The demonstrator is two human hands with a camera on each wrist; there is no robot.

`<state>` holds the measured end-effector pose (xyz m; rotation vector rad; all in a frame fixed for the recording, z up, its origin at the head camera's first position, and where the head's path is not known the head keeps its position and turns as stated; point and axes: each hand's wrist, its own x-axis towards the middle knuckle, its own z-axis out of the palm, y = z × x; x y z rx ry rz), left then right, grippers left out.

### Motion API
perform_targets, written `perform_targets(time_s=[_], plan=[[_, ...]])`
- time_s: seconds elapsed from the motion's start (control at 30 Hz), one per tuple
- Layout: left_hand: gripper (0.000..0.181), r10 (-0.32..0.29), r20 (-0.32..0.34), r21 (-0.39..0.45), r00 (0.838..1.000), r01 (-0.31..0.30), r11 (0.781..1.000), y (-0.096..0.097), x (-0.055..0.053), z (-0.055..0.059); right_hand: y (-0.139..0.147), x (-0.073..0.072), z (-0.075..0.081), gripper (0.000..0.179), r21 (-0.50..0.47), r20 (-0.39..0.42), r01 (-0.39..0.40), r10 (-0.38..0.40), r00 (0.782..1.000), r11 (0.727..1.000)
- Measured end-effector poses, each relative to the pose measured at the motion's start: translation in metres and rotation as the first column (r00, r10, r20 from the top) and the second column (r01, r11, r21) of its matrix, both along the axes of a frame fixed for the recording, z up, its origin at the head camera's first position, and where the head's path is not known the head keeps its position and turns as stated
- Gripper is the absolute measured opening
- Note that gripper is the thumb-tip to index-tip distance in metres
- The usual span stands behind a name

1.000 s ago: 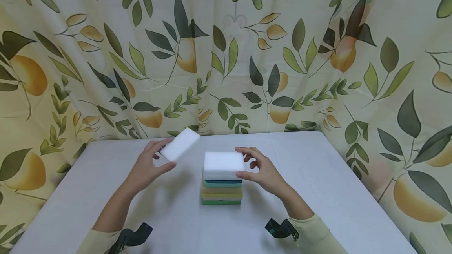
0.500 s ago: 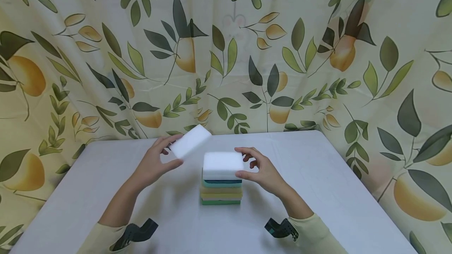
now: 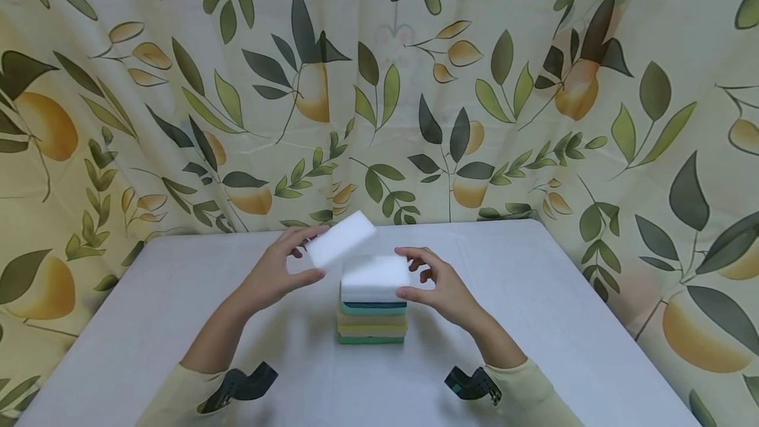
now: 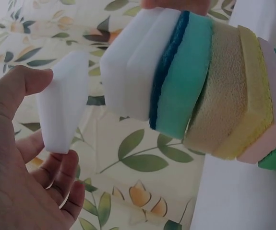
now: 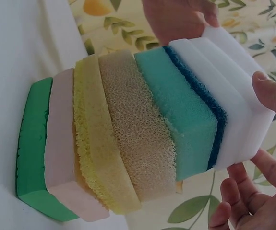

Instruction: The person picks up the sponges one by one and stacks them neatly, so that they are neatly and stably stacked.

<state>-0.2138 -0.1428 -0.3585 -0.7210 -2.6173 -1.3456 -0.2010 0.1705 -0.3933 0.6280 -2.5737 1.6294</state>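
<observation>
My left hand (image 3: 269, 279) pinches a white sponge (image 3: 342, 240) between thumb and fingers. This sponge is tilted, up and to the left of a tall stack of sponges. At the top of the stack lie two white sponges (image 4: 138, 67). My right hand (image 3: 447, 292) grips the top of the stack at its right end, thumb in front and fingers behind. Beneath come a teal sponge (image 5: 181, 105) with a dark blue scouring layer, a porous beige sponge (image 5: 135, 120), a yellow sponge (image 5: 102, 139), a pink sponge (image 5: 68, 143) and a green sponge (image 5: 34, 139).
The stack stands on a white-covered table (image 3: 510, 262), near its middle. Behind and beside the table hangs a curtain (image 3: 391, 124) printed with leaves and fruit. Dark camera mounts (image 3: 240, 384) are on both wrists.
My left hand has carried the white sponge to the right, closer to the top of the stack. My right hand and the stack have stayed in place.
</observation>
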Motion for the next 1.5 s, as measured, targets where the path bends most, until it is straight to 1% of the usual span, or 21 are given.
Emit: perform_targets(time_s=[0.23, 0.37, 0.5, 0.77, 0.87, 1.0, 1.13, 1.3, 1.5], plan=[[0.065, -0.063, 0.018, -0.004, 0.998, 0.063, 0.998, 0.008, -0.002, 0.004, -0.001, 0.0, 0.002, 0.063, 0.006, 0.015, 0.009, -0.009, 1.0, 1.0], [0.065, -0.111, 0.024, -0.016, 0.993, 0.112, 0.994, 0.011, -0.003, 0.005, -0.001, -0.001, 0.0, 0.063, 0.003, 0.022, 0.012, -0.013, 1.0, 1.0], [0.063, -0.161, 0.044, -0.014, 0.986, 0.161, 0.987, 0.015, -0.005, 0.006, 0.0, -0.001, -0.002, 0.062, 0.002, 0.023, 0.013, -0.013, 1.0, 1.0], [0.062, -0.209, 0.093, -0.011, 0.973, 0.211, 0.977, 0.023, -0.009, 0.006, 0.0, -0.001, -0.003, 0.061, 0.0, 0.032, 0.013, -0.013, 0.999, 1.0], [0.061, -0.238, 0.11, 0.004, 0.965, 0.24, 0.971, 0.025, -0.01, 0.006, -0.001, 0.0, -0.002, 0.063, -0.003, 0.036, 0.018, -0.018, 0.999, 1.0], [0.059, -0.286, 0.116, 0.032, 0.951, 0.284, 0.958, 0.027, -0.011, 0.004, -0.001, -0.001, -0.002, 0.064, 0.006, 0.042, 0.024, -0.024, 0.999, 1.0], [0.059, -0.305, 0.103, 0.036, 0.947, 0.303, 0.952, 0.028, -0.014, 0.002, -0.001, -0.002, -0.003, 0.064, 0.009, 0.045, 0.015, -0.016, 0.999, 1.0], [0.059, -0.316, 0.089, 0.024, 0.944, 0.316, 0.949, 0.029, -0.017, -0.001, -0.001, -0.002, -0.004, 0.064, 0.007, 0.042, 0.009, -0.009, 0.999, 1.0], [0.06, -0.325, 0.079, 0.024, 0.942, 0.324, 0.946, 0.031, -0.018, 0.0, 0.0, -0.002, -0.004, 0.064, 0.009, 0.041, 0.008, -0.009, 0.999, 1.0]])
